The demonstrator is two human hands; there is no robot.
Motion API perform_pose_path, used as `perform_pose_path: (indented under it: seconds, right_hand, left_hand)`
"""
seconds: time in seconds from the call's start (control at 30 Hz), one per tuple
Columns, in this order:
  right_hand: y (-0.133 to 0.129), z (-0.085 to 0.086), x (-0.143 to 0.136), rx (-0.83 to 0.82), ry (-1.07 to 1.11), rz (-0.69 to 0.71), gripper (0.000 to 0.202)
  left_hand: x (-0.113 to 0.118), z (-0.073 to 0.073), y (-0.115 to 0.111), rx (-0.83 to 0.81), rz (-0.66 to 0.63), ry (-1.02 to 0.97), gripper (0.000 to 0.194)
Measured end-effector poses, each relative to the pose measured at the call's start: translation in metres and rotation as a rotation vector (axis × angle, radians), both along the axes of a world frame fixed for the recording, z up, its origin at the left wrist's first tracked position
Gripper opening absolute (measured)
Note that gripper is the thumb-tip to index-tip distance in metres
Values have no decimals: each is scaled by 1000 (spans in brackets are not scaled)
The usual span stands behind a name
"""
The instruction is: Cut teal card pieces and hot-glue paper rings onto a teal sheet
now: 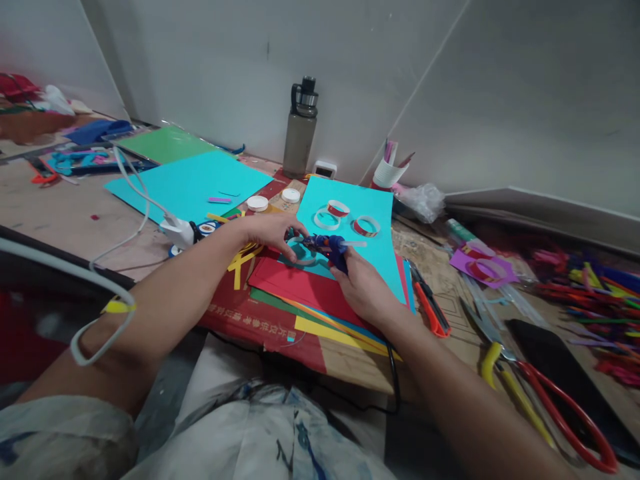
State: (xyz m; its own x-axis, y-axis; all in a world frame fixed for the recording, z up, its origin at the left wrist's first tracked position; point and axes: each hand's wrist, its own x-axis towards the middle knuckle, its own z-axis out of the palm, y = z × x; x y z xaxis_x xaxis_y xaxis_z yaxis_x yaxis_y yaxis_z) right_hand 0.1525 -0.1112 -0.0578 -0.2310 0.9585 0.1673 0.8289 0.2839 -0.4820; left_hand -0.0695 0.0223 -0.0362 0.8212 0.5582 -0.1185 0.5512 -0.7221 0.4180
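Observation:
My right hand (357, 277) is wrapped round a dark blue glue gun (327, 247), with a clear glue stick jutting from its back. The gun's nozzle points left, toward a pale paper ring (303, 257) on the turquoise sheet (387, 267). My left hand (275, 233) is at the ring's left, its thumb and fingers curled round something small at the nozzle that I cannot make out. Beyond the hands lie a white ring (327, 219), a red and white ring (339, 209) and another red one (367, 227).
A grey bottle (300, 137) stands by the wall. White lids (257, 203) and yellow strips (237, 275) lie left of my hands. At the right are an orange cutter (435, 310), scissors (565, 413), pliers (515, 393) and a black phone (565, 373). A white cable (145, 193) crosses the left.

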Motion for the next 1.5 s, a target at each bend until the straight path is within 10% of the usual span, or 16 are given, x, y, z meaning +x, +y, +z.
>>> perform_pose_path:
  seconds: [1.5]
  right_hand:
    - [3, -21, 11, 379, -135, 143, 22]
  left_hand:
    - [0, 2, -2, -58, 3, -5, 75]
